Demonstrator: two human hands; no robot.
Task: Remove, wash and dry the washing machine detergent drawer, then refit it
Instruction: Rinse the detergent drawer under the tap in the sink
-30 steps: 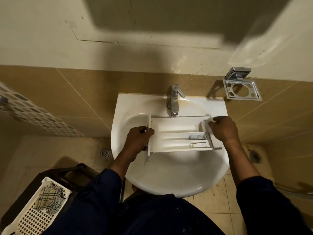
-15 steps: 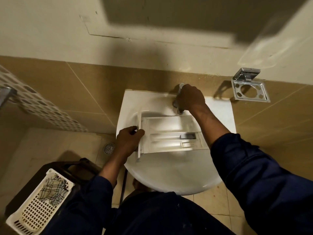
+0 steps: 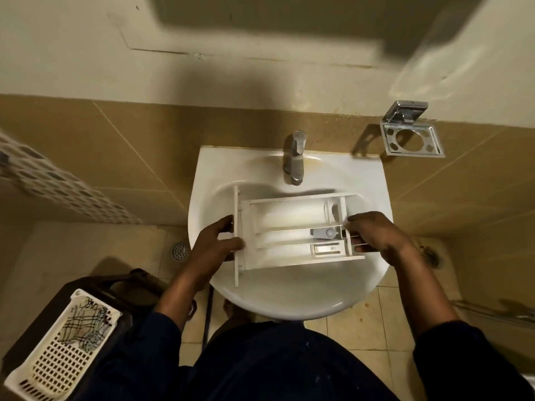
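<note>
The detergent drawer [image 3: 289,215] is out of the machine and is held level over the bowl of the white sink [image 3: 289,302], just near the tap [image 3: 295,157], with its front panel to the left. So the first step, the removal, is done. I see no stream of water from the tap, and I cannot tell if the drawer is wet, so I judge that the washing is at its start or not finished. Drying and refitting are left to do.

The sink is the largest container here, and nothing lies in it under the drawer as far as the view shows. On the near left, on a dark stand, is a white plastic basket [image 3: 58,354], and in its far end lies a checked cloth [image 3: 84,322], which may serve for the drying.

The drawer itself has one wide compartment on the far side and two narrow ones on the near side. No powder or liquid shows in them, though the light is dim. A small grey cap [image 3: 324,233] sits at the right end of the middle one.

The left hand [image 3: 214,241] grips the front panel, thumb on the inner face and fingers behind it. The right hand [image 3: 373,235] has its fingers curled around the right end of the drawer.
</note>
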